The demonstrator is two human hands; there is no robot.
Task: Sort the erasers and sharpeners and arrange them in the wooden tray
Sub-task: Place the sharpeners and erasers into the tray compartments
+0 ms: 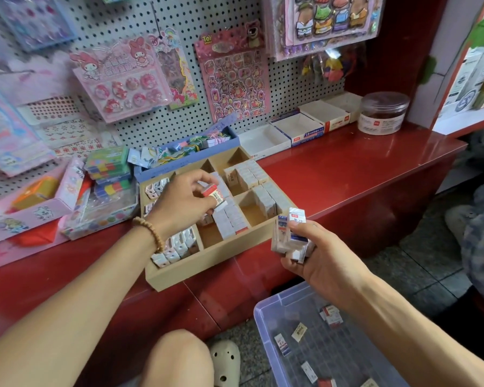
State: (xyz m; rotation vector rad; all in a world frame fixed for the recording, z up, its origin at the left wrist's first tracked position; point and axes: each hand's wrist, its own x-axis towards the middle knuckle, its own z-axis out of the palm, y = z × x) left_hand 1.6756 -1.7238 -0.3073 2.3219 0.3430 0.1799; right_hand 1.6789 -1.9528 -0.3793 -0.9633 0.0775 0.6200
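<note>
Head view looks down on a wooden tray point(196, 268) on the red table point(361, 169) — its compartments hold rows of boxed erasers point(229, 219). Left hand point(179, 203) pinches one red-labelled eraser point(214, 194) above the middle compartment. Right hand point(316, 255) grips a small stack of erasers point(289, 236) beside the tray. Below, a clear plastic bin point(271, 344) holds a few loose erasers point(299, 332).
</note>
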